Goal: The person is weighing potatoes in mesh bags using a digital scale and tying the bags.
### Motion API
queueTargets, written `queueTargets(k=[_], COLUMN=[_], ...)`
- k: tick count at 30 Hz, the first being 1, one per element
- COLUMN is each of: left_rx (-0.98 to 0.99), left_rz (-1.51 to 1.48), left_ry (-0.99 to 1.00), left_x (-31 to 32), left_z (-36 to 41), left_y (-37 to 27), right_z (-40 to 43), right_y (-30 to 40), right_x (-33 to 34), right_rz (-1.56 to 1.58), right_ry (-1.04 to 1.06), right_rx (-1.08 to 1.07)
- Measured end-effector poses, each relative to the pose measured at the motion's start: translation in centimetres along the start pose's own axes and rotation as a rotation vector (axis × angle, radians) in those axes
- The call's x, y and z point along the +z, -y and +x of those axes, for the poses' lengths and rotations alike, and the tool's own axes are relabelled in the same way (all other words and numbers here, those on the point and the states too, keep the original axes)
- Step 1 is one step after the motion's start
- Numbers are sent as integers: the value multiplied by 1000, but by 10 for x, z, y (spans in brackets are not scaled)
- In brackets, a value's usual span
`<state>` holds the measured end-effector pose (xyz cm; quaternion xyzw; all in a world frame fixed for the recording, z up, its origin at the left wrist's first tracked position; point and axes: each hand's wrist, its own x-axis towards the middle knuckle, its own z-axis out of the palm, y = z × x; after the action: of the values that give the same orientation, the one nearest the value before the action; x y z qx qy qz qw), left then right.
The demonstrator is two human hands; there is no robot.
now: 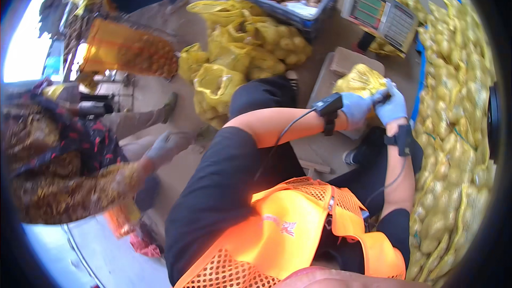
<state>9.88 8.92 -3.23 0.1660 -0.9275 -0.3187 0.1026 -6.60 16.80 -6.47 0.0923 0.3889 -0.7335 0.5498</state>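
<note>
A yellow mesh bag (360, 80), bulging with its contents, rests over the grey platform of a weighing scale (320, 84). My left hand (357, 108), in a pale blue glove, grips the near end of the bag. Beside it my right hand (391, 103), gloved the same way, closes on the bag's gathered end. The two hands touch, and a small dark thing shows between the fingers, too blurred to name. A brown block (356, 61) lies on the platform behind the bag. Both wrists wear black strapped devices with cables.
The scale's display unit (378, 16) stands beyond. Filled yellow mesh sacks (448, 128) are stacked along the right. More yellow sacks (240, 52) and a blue crate (280, 8) of potato-like produce stand ahead left. At left a co-worker's gloved hand (170, 146) is near an orange mesh sack (128, 50).
</note>
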Motion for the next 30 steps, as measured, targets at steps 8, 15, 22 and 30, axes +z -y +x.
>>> queueTargets(k=[8,15,22,30], left_rx=[-525,-536,-751,-848], left_rz=[-1078,-2124,-2078,-1474], left_ry=[247,141,-327,-162], left_x=[57,117,159,110], left_z=[-5,37,57,-32], left_y=[23,-24,-21,16], right_z=[8,16,15,9], right_y=[-28,-37,-70,-80], right_x=[32,22,30,27], right_rz=[290,-686,-1441,-1646], right_ry=[-138,-133,-159,-127], right_rx=[71,-296,-933,-895])
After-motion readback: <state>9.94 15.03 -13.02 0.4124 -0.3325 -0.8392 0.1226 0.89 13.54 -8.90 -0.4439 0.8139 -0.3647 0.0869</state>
